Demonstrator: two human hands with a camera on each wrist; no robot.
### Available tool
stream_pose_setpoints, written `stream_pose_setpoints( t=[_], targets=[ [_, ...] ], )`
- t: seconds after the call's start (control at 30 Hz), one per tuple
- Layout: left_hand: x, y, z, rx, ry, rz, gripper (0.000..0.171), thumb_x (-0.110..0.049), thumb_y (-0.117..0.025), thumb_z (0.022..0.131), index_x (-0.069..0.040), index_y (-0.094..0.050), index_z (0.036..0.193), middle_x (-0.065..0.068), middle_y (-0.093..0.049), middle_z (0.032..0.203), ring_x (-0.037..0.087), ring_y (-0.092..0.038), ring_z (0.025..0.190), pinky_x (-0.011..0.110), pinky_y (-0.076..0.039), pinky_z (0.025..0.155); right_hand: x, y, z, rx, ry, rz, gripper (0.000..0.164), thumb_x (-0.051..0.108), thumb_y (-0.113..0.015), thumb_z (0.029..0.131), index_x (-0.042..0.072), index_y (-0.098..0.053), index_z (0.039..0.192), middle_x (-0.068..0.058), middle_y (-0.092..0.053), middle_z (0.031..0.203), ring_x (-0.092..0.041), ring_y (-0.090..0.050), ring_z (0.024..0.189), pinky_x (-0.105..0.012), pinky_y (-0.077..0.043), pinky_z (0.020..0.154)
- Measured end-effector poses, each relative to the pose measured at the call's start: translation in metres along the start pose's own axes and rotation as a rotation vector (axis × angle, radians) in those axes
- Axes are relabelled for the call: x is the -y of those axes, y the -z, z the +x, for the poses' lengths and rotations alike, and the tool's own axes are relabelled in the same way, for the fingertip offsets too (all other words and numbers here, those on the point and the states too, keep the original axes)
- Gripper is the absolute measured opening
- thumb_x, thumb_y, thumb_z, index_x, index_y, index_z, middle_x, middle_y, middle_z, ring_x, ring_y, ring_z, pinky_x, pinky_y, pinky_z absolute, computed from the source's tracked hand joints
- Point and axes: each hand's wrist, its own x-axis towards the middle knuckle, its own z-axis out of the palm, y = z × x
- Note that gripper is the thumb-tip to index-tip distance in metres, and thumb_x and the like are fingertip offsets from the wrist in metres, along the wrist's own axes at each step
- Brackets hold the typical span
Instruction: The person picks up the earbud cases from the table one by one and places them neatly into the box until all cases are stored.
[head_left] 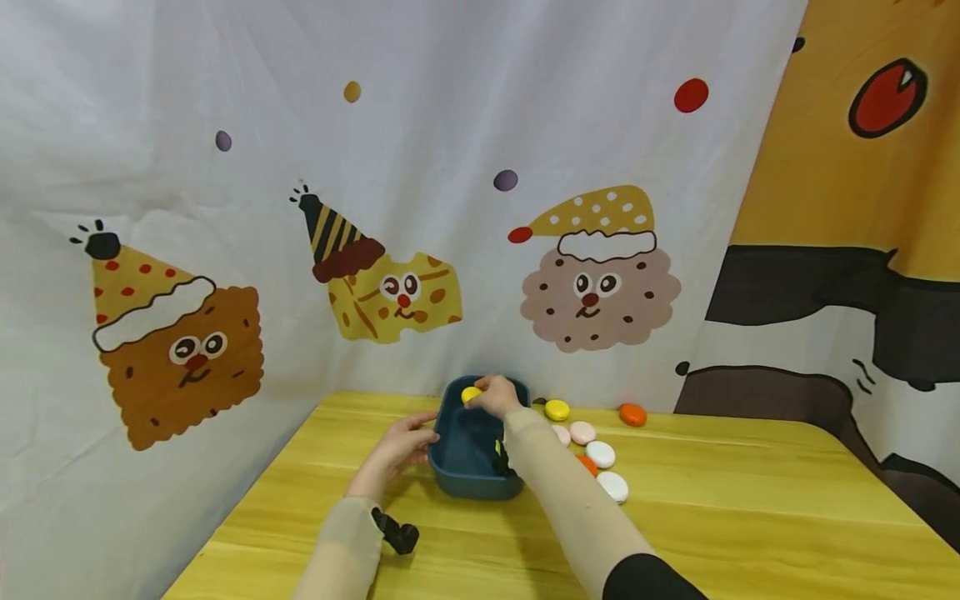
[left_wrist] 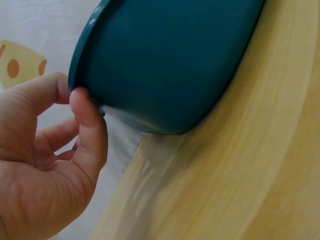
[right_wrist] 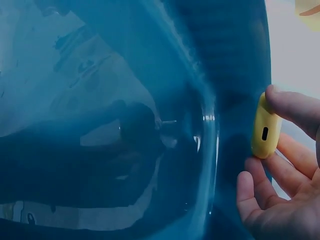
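A dark blue rounded tub (head_left: 468,487) stands on the wooden table, its inside bare in the head view. At its left rim, my left hand (head_left: 401,450) pinches the edge between thumb and fingers; the left wrist view shows the thumb (left_wrist: 87,120) against the wall. Over the far part of the tub, my right hand (head_left: 498,396) holds a yellow disc (head_left: 471,394) by its edges. Seen side-on in the right wrist view, this yellow disc (right_wrist: 265,127) is thick, with rounded edges and a small dark slot.
Right of the tub lie several similar discs: a yellow one (head_left: 557,409), an orange one (head_left: 633,414), a pink one (head_left: 582,432) and white ones (head_left: 612,487). My right forearm partly covers some. A cartoon-printed curtain (head_left: 420,125) hangs behind the table (head_left: 750,492).
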Motion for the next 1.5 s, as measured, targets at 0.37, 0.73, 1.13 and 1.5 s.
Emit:
stream_pose_setpoints(
  t=[0.37,0.73,1.13,1.5],
  targets=[
    [0.0,-0.001,-0.003,0.025,-0.004,-0.003,0.055,-0.003,-0.058,0.091,0.002,-0.043,0.143,0.007,-0.057,0.088,0.013,-0.049,0.061,0.026,-0.046,0.057,-0.008,-0.008,0.0,-0.008,-0.038,0.066,0.05,0.012,-0.083,0.074,-0.003,-0.066,0.119,-0.016,-0.064,0.115,-0.03,-0.061,0.099,-0.042,-0.051,0.085],
    [-0.002,0.001,-0.001,0.037,-0.021,-0.022,0.056,0.0,-0.055,0.09,0.003,-0.041,0.144,0.005,-0.055,0.081,0.012,-0.049,0.06,0.023,-0.046,0.055,-0.011,-0.011,0.005,0.035,-0.031,0.065,0.049,0.013,-0.08,0.078,-0.002,-0.065,0.121,-0.017,-0.062,0.121,-0.035,-0.058,0.11,-0.044,-0.051,0.088],
    [0.003,-0.002,0.001,0.047,-0.035,-0.018,0.056,0.001,-0.055,0.09,0.004,-0.041,0.144,0.007,-0.056,0.084,0.012,-0.051,0.061,0.024,-0.046,0.055,-0.009,0.008,-0.001,0.076,-0.046,0.112,0.047,0.015,-0.078,0.081,0.0,-0.064,0.123,-0.015,-0.06,0.123,-0.033,-0.059,0.106,-0.043,-0.052,0.085],
    [0.0,0.003,-0.004,0.043,-0.038,-0.019,0.06,0.0,-0.057,0.088,0.006,-0.038,0.144,0.012,-0.058,0.091,0.012,-0.05,0.061,0.022,-0.045,0.054,0.007,0.05,-0.014,0.106,0.1,0.148,0.057,0.018,-0.074,0.086,-0.003,-0.053,0.135,-0.022,-0.056,0.13,-0.034,-0.055,0.116,-0.044,-0.047,0.094]
  ],
)
